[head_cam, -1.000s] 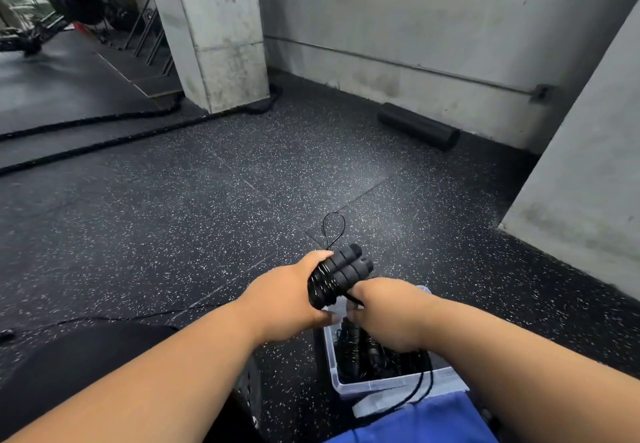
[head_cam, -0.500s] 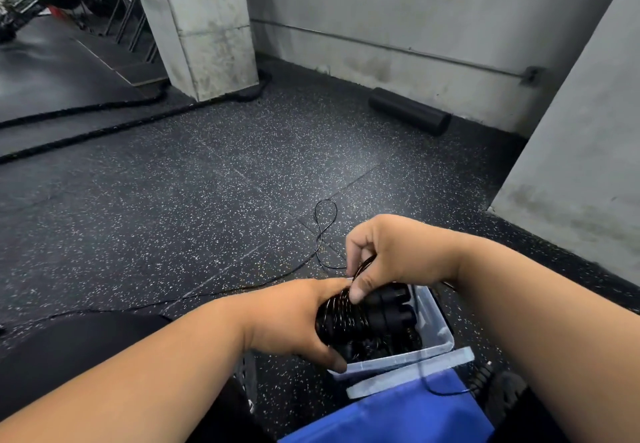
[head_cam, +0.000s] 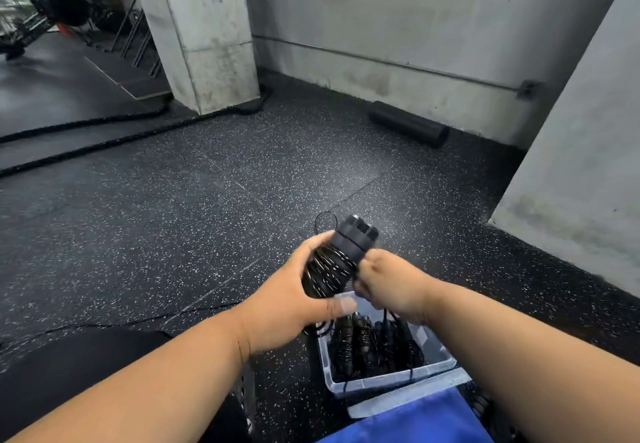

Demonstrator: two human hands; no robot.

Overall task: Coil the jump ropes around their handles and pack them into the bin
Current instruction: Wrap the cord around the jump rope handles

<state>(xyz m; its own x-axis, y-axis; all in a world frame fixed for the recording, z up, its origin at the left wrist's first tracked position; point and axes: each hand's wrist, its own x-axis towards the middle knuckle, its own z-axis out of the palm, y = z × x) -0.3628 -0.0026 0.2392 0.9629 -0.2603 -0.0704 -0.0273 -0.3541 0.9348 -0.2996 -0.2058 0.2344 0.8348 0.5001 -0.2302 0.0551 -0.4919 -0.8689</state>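
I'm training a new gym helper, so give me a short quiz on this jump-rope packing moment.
1. True or false: the clear bin already holds coiled ropes.
2. Which hand grips the handle bundle? A left hand B right hand
3. What lies along the far wall?

Key: 1 true. 2 A; the right hand pinches the cord beside it. 3 A black foam roller.
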